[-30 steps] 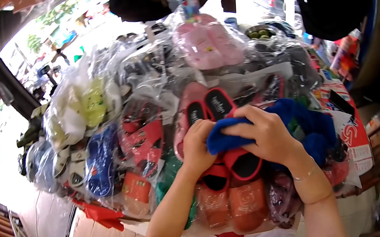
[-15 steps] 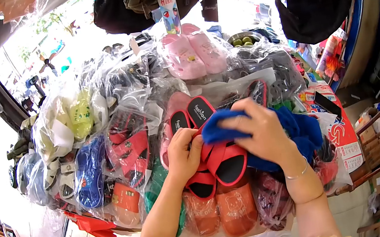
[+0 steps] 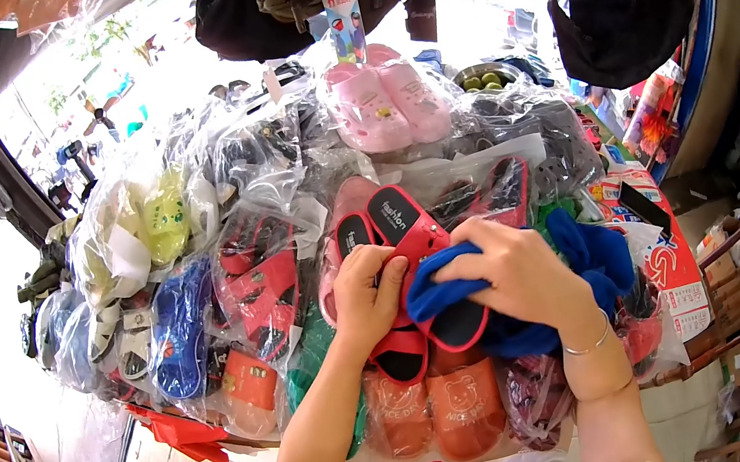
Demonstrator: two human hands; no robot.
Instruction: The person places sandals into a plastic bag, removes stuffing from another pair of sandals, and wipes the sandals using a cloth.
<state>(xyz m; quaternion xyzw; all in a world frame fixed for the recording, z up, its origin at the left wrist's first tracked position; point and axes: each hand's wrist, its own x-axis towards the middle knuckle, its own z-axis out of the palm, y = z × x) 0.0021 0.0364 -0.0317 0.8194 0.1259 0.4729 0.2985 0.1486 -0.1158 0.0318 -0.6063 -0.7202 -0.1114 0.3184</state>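
Observation:
A pair of red slippers with black insoles [image 3: 394, 211] lies in the middle of the heap, toes towards me. My left hand [image 3: 367, 296] grips the slippers at their left side, thumb against the red straps. In my right hand [image 3: 524, 275], the fingers are closed around a blue cloth [image 3: 434, 295], which is pressed on the strap of the right slipper. More of this cloth trails under and behind my right hand. The cloth and my fingers hide part of the straps.
Below the pair are orange slippers [image 3: 467, 412] in clear plastic. Bagged pink clogs [image 3: 370, 117] stand at the back, and blue slippers [image 3: 179, 339] at the left. A black bag [image 3: 620, 19] hangs at upper right. A phone-like dark object [image 3: 639, 203] rests on a red-and-white box [image 3: 680, 275].
My right hand has moved the blue cloth down over the right slipper's strap. My left hand keeps its grip on the slippers. The whole view has shifted slightly.

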